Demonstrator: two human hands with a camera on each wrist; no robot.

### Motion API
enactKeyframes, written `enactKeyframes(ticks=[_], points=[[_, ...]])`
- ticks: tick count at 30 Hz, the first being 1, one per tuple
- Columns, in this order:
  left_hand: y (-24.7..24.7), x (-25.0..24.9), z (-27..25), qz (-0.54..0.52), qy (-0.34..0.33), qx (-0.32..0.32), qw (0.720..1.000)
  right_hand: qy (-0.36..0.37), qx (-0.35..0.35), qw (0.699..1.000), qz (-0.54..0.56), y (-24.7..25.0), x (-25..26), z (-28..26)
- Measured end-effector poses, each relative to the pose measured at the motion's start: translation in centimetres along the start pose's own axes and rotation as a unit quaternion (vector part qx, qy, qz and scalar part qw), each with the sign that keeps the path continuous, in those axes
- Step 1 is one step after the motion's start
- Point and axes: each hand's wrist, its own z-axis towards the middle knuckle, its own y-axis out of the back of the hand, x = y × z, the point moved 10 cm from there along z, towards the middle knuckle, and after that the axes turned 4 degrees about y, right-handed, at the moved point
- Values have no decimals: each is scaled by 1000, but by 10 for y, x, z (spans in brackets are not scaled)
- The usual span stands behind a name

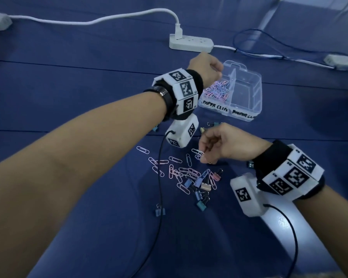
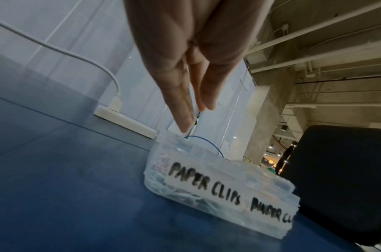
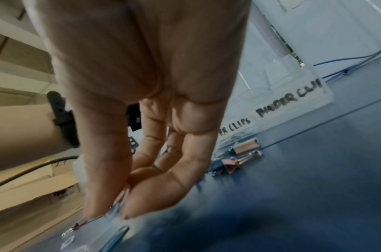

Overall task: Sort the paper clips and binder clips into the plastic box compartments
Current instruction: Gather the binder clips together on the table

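A clear plastic box (image 1: 258, 91) with two compartments stands on the blue cloth, labelled "PAPER CLIPS" on its front wall (image 2: 206, 182). Pastel paper clips (image 1: 217, 90) fill its left compartment. My left hand (image 1: 219, 72) hovers over that compartment's far left corner, its fingers (image 2: 183, 109) straight and pointing down with nothing seen in them. My right hand (image 1: 201, 155) pinches a few paper clips (image 1: 197, 152) just above the loose pile; the pinch (image 3: 114, 213) shows in the right wrist view. The pile mixes paper clips (image 1: 175, 171) and binder clips (image 1: 201, 187).
More binder clips (image 3: 245, 146) lie just in front of the box, and one lies alone (image 1: 160, 211) nearer me. A white power strip (image 1: 190, 43) with its cable and a thin blue cable (image 1: 249, 43) sit behind the box. A black chair (image 2: 340, 179) stands at the right.
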Motion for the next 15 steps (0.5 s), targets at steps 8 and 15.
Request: enactKeyframes(ticks=[8,15], points=[[16,1,-52,228,-84,115,963,4,-27,996,83,24,1,-5],[-34,53,-173,457,-71,400,791,32,-206,971,117,108,19,3]])
